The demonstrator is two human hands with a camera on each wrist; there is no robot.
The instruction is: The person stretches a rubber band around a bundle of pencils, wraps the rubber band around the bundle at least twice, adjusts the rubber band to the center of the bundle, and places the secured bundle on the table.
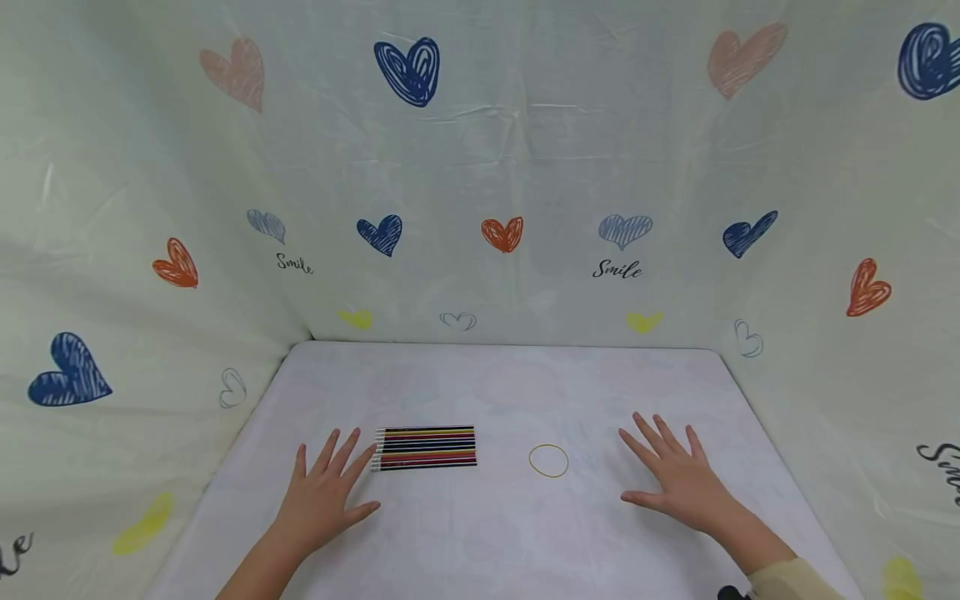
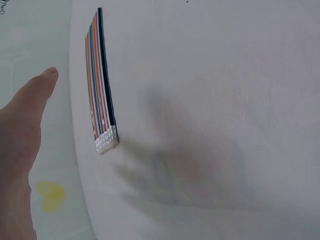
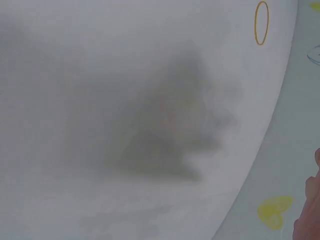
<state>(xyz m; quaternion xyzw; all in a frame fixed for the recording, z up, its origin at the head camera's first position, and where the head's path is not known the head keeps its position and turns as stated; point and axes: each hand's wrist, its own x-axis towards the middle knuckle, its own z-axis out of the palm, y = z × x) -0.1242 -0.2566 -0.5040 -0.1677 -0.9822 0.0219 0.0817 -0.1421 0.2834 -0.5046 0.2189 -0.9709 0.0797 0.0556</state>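
A row of several slim pencils [image 1: 427, 447] lies side by side on the white table, striped in black, red, yellow and white, with pale tips toward the left. In the left wrist view the same pencils [image 2: 100, 75] show white ends. My left hand [image 1: 322, 496] is spread just left of them, its fingertips near their pale ends, holding nothing. Right of the pencils lies a thin yellow rubber band [image 1: 549, 460] in a loose loop, also seen in the right wrist view as a narrow oval band [image 3: 261, 23]. My right hand [image 1: 678, 483], fingers spread, hovers right of the band with nothing in it.
The white table [image 1: 517, 383] has rounded far corners. Behind and beside it hangs a pale curtain [image 1: 555, 175] printed with hearts and the word Smile. Both hands cast soft shadows on the tabletop. A small dark object [image 1: 730, 592] shows by the right sleeve [image 1: 795, 581].
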